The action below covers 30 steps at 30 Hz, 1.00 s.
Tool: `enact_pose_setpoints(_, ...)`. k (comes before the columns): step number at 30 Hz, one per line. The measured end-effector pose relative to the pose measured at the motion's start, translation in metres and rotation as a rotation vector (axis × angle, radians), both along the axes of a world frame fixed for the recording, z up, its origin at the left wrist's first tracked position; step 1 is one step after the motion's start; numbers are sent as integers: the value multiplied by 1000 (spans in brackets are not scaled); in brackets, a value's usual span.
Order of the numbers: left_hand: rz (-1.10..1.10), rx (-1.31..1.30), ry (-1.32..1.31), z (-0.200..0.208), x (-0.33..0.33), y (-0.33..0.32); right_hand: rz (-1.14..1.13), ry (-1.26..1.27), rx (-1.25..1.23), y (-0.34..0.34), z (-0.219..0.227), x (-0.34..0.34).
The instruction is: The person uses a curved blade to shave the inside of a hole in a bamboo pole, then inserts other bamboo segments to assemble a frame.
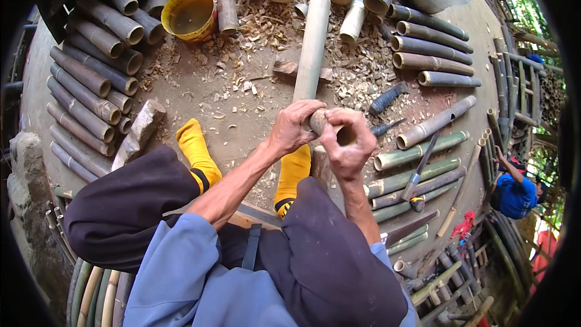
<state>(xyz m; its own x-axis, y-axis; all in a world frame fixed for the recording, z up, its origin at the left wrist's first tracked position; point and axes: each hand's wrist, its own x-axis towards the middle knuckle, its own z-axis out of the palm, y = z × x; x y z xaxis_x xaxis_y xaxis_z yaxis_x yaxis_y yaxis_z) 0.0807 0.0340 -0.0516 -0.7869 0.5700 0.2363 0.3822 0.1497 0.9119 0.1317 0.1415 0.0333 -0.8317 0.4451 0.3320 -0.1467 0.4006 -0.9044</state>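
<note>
A short brown bamboo piece [318, 120] is held between my two hands above my lap. My left hand [295, 126] is closed on its far-left end, thumb and fingers pressing it. My right hand [349, 145] curls round the other end, where a hollow opening shows between the fingers. Just beyond, a long, pale, scraped bamboo tube [311, 48] points away from me, resting across a wooden block [290, 71]. Its near end is hidden behind my hands, so I cannot tell whether they touch it.
Shavings [254, 54] litter the ground. Bamboo tubes lie in rows left [85, 72] and right [433, 54]. A yellow bucket [189, 15] of murky liquid stands far left. Right of me lie a long knife [417, 175], a smaller blade [387, 127] and a dark wrapped object [389, 98]. Another person [514, 194] is at far right.
</note>
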Motion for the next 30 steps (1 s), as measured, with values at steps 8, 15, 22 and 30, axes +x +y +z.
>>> enact_pose_setpoints(8,-64,40,-48,0,-1,-4,20,48,106,-10,10,12)
enact_pose_setpoints(15,-20,222,-40,64,-26,5,-112,140,169,14,123,37)
enact_pose_setpoints(22,155,-251,-1236,-90,57,-44,-778,-475,283,68,-6,234)
enact_pose_setpoints(30,92,-261,-937,-103,68,-61,-633,-633,-52,71,-60,286)
